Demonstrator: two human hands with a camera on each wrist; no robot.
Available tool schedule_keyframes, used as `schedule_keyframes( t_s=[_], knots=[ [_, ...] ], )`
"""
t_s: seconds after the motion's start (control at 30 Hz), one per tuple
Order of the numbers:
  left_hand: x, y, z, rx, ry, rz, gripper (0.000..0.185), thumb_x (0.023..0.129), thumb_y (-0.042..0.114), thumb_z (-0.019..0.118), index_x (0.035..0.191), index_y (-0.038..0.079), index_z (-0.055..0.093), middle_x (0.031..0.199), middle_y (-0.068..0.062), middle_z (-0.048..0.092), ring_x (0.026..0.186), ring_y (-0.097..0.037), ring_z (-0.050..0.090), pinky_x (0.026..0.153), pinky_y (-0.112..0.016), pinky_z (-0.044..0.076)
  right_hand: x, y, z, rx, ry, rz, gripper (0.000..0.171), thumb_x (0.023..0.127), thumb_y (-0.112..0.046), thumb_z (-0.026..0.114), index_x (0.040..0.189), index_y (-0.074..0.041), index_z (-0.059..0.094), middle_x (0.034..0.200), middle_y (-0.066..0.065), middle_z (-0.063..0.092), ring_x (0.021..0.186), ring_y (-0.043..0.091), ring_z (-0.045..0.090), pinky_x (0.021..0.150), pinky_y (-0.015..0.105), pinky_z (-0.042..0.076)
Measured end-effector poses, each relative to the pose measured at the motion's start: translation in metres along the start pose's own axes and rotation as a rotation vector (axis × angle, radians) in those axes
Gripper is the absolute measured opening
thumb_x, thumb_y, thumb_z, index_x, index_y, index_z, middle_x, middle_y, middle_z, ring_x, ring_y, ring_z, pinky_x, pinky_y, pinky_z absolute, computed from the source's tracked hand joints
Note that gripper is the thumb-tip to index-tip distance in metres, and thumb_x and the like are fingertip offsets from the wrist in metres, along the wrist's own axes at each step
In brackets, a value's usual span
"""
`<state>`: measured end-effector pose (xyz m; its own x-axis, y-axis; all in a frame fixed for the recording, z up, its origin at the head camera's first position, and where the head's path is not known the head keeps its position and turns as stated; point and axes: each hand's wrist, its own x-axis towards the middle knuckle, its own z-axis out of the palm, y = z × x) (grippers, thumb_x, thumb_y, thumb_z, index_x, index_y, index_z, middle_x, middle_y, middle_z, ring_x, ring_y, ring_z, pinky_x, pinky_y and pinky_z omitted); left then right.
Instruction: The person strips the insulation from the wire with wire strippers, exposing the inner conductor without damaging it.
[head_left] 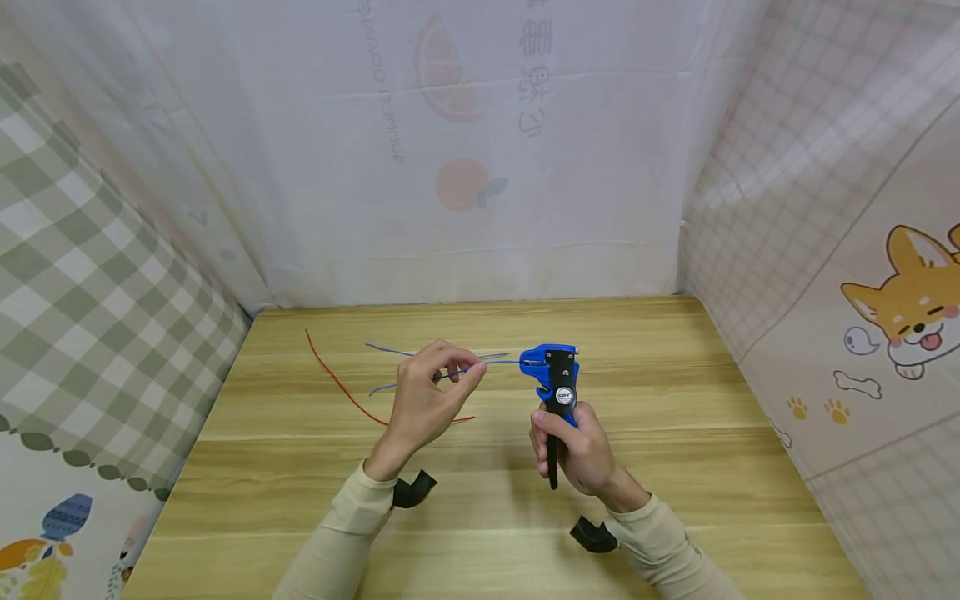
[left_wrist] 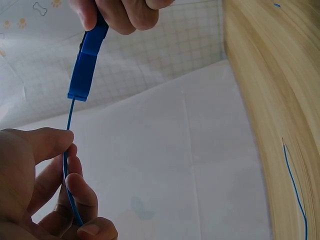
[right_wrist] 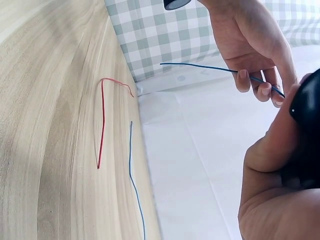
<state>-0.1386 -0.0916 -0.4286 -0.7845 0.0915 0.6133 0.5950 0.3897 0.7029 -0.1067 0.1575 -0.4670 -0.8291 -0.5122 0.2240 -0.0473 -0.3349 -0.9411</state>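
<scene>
My left hand [head_left: 437,389] pinches a blue wire [head_left: 501,362] between thumb and fingers. The wire's right end sits in the mouth of a blue and black wire stripper [head_left: 561,375], while its other end sticks out beyond the fingers to the left. Around the stripper's handles, my right hand [head_left: 581,446] is wrapped, with the thumb across the front. In the left wrist view, the wire runs straight from the thumb tip into the tool's blue head [left_wrist: 84,75]. A second blue wire [left_wrist: 295,187] lies on the table with a bare tip showing.
A bent red wire [head_left: 341,386] rests on the wooden table [head_left: 675,467], left of and partly behind my left hand. One tiny blue piece [left_wrist: 276,5] lies on the tabletop. Patterned cloth hangs at both sides, and a white sheet [head_left: 337,233] stands behind the table.
</scene>
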Motion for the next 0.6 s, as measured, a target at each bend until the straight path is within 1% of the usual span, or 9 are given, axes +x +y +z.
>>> schedule_keyframes(
  t_s=[0.2, 0.3, 0.33, 0.5, 0.6],
  knots=[
    [0.0001, 0.0002, -0.0001, -0.002, 0.001, -0.003, 0.007, 0.095, 0.007, 0.089, 0.094, 0.013, 0.086, 0.084, -0.004, 0.075, 0.074, -0.025, 0.066, 0.065, -0.021, 0.041, 0.0001, 0.0005, -0.0007, -0.01, 0.023, 0.042, 0.039, 0.115, -0.004, 0.045, 0.085, 0.019, 0.04, 0.069, -0.006, 0.06, 0.054, 0.006, 0.064, 0.05, 0.028, 0.058],
    [0.0001, 0.0001, 0.0, -0.002, 0.002, -0.002, 0.007, 0.095, 0.006, 0.09, 0.095, 0.013, 0.086, 0.084, -0.004, 0.075, 0.074, -0.028, 0.066, 0.065, -0.02, 0.041, 0.0007, 0.0017, -0.0012, -0.008, 0.015, 0.021, 0.038, 0.115, -0.003, 0.044, 0.084, 0.019, 0.039, 0.069, -0.004, 0.059, 0.053, 0.007, 0.063, 0.048, 0.03, 0.057],
    [0.0002, -0.0001, 0.0002, -0.002, 0.003, -0.001, 0.008, 0.094, 0.006, 0.09, 0.095, 0.013, 0.086, 0.084, -0.004, 0.075, 0.074, -0.028, 0.066, 0.065, -0.021, 0.041, 0.001, 0.0022, -0.0011, -0.002, 0.019, 0.019, 0.039, 0.115, -0.003, 0.044, 0.083, 0.018, 0.039, 0.068, -0.004, 0.058, 0.052, 0.007, 0.062, 0.047, 0.029, 0.056],
    [-0.0001, -0.0007, 0.0016, 0.001, 0.002, 0.0, 0.009, 0.094, 0.005, 0.09, 0.096, 0.013, 0.086, 0.086, -0.004, 0.076, 0.074, -0.023, 0.066, 0.065, -0.021, 0.043, 0.0026, 0.0067, -0.0012, 0.043, 0.048, 0.026, 0.039, 0.114, -0.003, 0.04, 0.08, 0.015, 0.035, 0.064, -0.006, 0.055, 0.048, 0.005, 0.057, 0.042, 0.025, 0.051],
    [-0.0007, -0.0008, 0.0019, 0.001, -0.001, -0.003, 0.008, 0.095, 0.005, 0.089, 0.097, 0.013, 0.087, 0.086, -0.003, 0.076, 0.074, -0.02, 0.065, 0.065, -0.021, 0.044, 0.0028, 0.0078, -0.0017, 0.049, 0.048, 0.023, 0.039, 0.114, -0.002, 0.039, 0.079, 0.014, 0.034, 0.063, -0.006, 0.053, 0.047, 0.005, 0.055, 0.04, 0.025, 0.049]
  ],
)
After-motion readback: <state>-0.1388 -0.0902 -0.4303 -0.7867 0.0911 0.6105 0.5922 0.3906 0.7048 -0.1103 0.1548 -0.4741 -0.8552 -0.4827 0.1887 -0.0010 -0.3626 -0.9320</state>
